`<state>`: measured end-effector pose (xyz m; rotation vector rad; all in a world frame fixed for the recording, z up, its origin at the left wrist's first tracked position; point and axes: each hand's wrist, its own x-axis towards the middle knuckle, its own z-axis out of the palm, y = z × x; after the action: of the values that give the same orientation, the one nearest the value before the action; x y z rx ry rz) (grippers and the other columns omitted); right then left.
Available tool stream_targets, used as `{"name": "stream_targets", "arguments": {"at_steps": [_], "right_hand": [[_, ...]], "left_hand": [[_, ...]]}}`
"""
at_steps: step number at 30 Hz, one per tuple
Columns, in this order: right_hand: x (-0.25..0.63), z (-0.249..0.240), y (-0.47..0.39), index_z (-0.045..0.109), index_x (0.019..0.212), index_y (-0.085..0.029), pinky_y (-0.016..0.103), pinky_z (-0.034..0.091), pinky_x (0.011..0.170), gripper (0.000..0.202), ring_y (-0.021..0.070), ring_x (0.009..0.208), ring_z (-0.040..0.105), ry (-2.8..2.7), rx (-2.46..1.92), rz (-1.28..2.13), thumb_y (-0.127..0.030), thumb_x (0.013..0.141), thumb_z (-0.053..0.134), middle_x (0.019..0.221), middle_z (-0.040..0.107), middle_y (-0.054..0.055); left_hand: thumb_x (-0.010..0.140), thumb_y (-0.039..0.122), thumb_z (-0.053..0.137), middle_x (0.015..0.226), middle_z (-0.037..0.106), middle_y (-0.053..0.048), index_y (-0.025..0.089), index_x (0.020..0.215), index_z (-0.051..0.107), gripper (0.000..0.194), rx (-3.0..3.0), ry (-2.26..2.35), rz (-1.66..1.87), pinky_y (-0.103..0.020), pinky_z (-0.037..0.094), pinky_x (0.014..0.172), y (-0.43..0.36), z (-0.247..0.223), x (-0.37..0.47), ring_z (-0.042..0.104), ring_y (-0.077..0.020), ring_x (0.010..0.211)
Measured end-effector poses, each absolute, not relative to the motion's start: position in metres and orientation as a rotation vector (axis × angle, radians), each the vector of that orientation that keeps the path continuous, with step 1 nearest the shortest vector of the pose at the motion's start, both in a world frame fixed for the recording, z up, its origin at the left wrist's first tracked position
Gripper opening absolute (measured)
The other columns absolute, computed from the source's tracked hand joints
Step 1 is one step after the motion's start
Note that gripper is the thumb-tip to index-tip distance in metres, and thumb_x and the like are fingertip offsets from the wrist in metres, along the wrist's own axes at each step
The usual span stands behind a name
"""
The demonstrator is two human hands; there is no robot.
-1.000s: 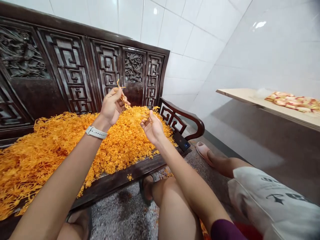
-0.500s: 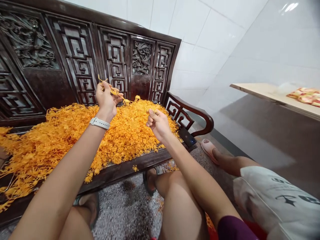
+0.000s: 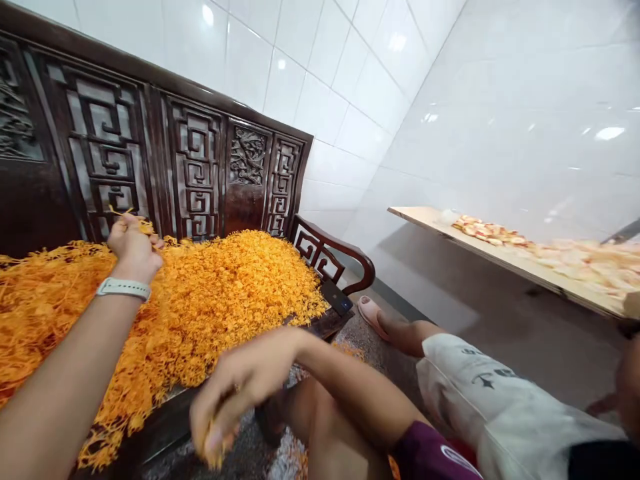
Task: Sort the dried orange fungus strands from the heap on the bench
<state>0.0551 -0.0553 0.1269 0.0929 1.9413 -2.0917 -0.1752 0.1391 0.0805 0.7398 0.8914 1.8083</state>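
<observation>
Orange, thread-like pieces are heaped over the seat of a dark carved wooden bench. My left hand, with a pale watch band at the wrist, is raised over the back of the heap, and its fingers are closed on a few orange strands. Low in front of the bench's front edge is my right hand, blurred by motion. Its fingers point down and are pressed around orange bits that show at the fingertips.
A black phone lies at the seat's right end beside the curved armrest. At the right, a wooden board bears pale and reddish pieces. A person in light shorts sits close by on the right.
The view has turned to the right, showing more of the board. My right hand has come down and toward me from above the heap, to below the bench's front edge. My left hand still holds strands.
</observation>
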Motion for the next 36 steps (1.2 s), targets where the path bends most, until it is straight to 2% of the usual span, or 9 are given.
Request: {"name": "stream_targets", "arguments": {"at_steps": [5, 8, 12, 16, 20, 24, 30, 33, 36], "right_hand": [[0.077, 0.109, -0.002, 0.066, 0.085, -0.017, 0.021, 0.044, 0.051, 0.031, 0.0092, 0.050, 0.048, 1.700, 1.230, -3.437, -0.043, 0.101, 0.058, 0.060, 0.057, -0.003], [0.074, 0.100, 0.027, 0.056, 0.072, -0.019, 0.020, 0.031, 0.044, 0.037, 0.0086, 0.043, 0.029, 1.510, 1.843, -3.368, -0.036, 0.104, 0.050, 0.048, 0.035, -0.007], [0.067, 0.095, 0.059, 0.055, 0.079, -0.019, 0.022, 0.044, 0.056, 0.012, 0.0101, 0.059, 0.050, 1.630, 2.160, -3.172, -0.013, 0.087, 0.063, 0.069, 0.057, 0.000], [0.058, 0.093, 0.065, 0.057, 0.094, -0.022, 0.027, 0.049, 0.070, 0.024, 0.0150, 0.084, 0.061, 2.133, 2.401, -2.859, -0.008, 0.077, 0.066, 0.095, 0.064, 0.003], [0.047, 0.095, 0.052, 0.062, 0.106, -0.024, 0.029, 0.047, 0.071, 0.028, 0.0160, 0.090, 0.059, 3.050, 2.150, -2.176, -0.021, 0.082, 0.075, 0.102, 0.064, 0.003], [0.048, 0.088, 0.047, 0.059, 0.105, -0.026, 0.029, 0.043, 0.066, 0.024, 0.0135, 0.074, 0.055, 3.232, 1.939, -2.012, -0.040, 0.092, 0.073, 0.085, 0.062, -0.001], [0.064, 0.091, 0.005, 0.056, 0.081, -0.025, 0.032, 0.044, 0.071, 0.018, 0.0148, 0.066, 0.051, 3.466, 1.696, -1.333, -0.025, 0.099, 0.058, 0.070, 0.056, -0.002], [0.057, 0.107, -0.037, 0.058, 0.073, -0.026, 0.033, 0.048, 0.078, 0.023, 0.0176, 0.076, 0.058, 3.354, 0.902, -1.282, -0.006, 0.084, 0.058, 0.068, 0.058, -0.003], [0.046, 0.118, -0.063, 0.057, 0.063, -0.025, 0.029, 0.050, 0.067, 0.026, 0.0176, 0.067, 0.062, 2.650, 0.055, -1.481, -0.006, 0.072, 0.073, 0.059, 0.057, -0.004]], "left_hand": [[0.103, 0.040, 0.060, 0.054, 0.046, 0.012, 0.023, 0.093, 0.052, 0.021, 0.583, 0.890, 1.951, -0.021, 0.033, 0.049, 0.116, 0.086, -0.172, 0.043, -0.0038, 0.042], [0.098, 0.045, 0.066, 0.058, 0.057, 0.008, 0.022, 0.091, 0.058, 0.025, 0.645, 0.934, 1.945, -0.020, 0.036, 0.045, 0.102, 0.096, -0.164, 0.047, -0.0053, 0.041], [0.091, 0.031, 0.071, 0.075, 0.072, 0.000, 0.023, 0.103, 0.068, 0.014, 0.724, 0.805, 1.892, -0.022, 0.053, 0.059, 0.101, 0.107, -0.163, 0.066, -0.0101, 0.061], [0.079, 0.005, 0.068, 0.109, 0.079, -0.009, 0.021, 0.127, 0.068, 0.051, 0.833, 0.637, 1.761, -0.031, 0.061, 0.085, 0.106, 0.109, -0.160, 0.073, -0.0159, 0.086], [0.077, 0.002, 0.074, 0.118, 0.077, -0.012, 0.019, 0.128, 0.070, 0.053, 0.994, 0.566, 1.615, -0.034, 0.060, 0.090, 0.099, 0.101, -0.141, 0.074, -0.0160, 0.091], [0.078, 0.015, 0.083, 0.096, 0.079, -0.010, 0.014, 0.114, 0.076, 0.037, 1.235, 0.600, 1.451, -0.033, 0.062, 0.081, 0.084, 0.090, -0.121, 0.073, -0.0164, 0.082], [0.064, 0.012, 0.088, 0.074, 0.075, -0.006, 0.015, 0.078, 0.078, 0.017, 1.443, 0.820, 1.540, -0.025, 0.057, 0.059, 0.071, 0.080, -0.098, 0.068, -0.0153, 0.064], [0.066, 0.004, 0.080, 0.069, 0.073, -0.005, 0.014, 0.072, 0.075, 0.013, 1.326, 0.935, 1.715, -0.019, 0.055, 0.056, 0.082, 0.080, -0.095, 0.067, -0.0127, 0.060], [0.071, 0.003, 0.077, 0.064, 0.071, -0.003, 0.013, 0.074, 0.073, 0.012, 1.131, 1.000, 1.808, -0.017, 0.054, 0.050, 0.096, 0.088, -0.105, 0.064, -0.0104, 0.052]]}}
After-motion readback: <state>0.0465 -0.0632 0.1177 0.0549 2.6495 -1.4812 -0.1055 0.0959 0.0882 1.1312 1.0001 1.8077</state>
